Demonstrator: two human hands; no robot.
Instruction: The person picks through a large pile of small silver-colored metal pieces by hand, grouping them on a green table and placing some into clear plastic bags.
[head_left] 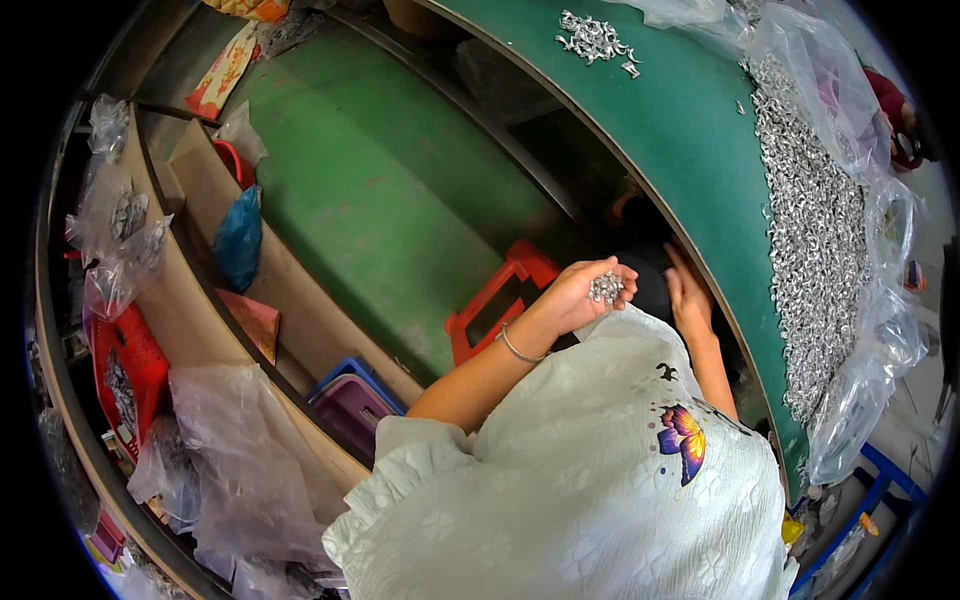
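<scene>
My left hand [590, 292], palm turned up and fingers curled, cups a small heap of shiny silver metal pieces [605, 288]. A bracelet circles that wrist. To its right, my right hand [688, 298] is low beside the edge of the green table [690, 130], its fingers stretched out and nothing seen in them. Part of it is in shadow, so I cannot tell whether it touches the table's edge or my dark-clothed leg. On the table, a large pile of similar silver pieces [815, 240] lies at the right, and a smaller heap [595, 40] at the far end.
Clear plastic sheeting [885, 290] borders the large pile. A red plastic stool [490, 300] stands on the green floor [370, 190] left of my left hand. Further left, a wooden shelf [180, 290] holds plastic bags, a red bin [130, 370], a blue bag [238, 240] and a purple tray [350, 410].
</scene>
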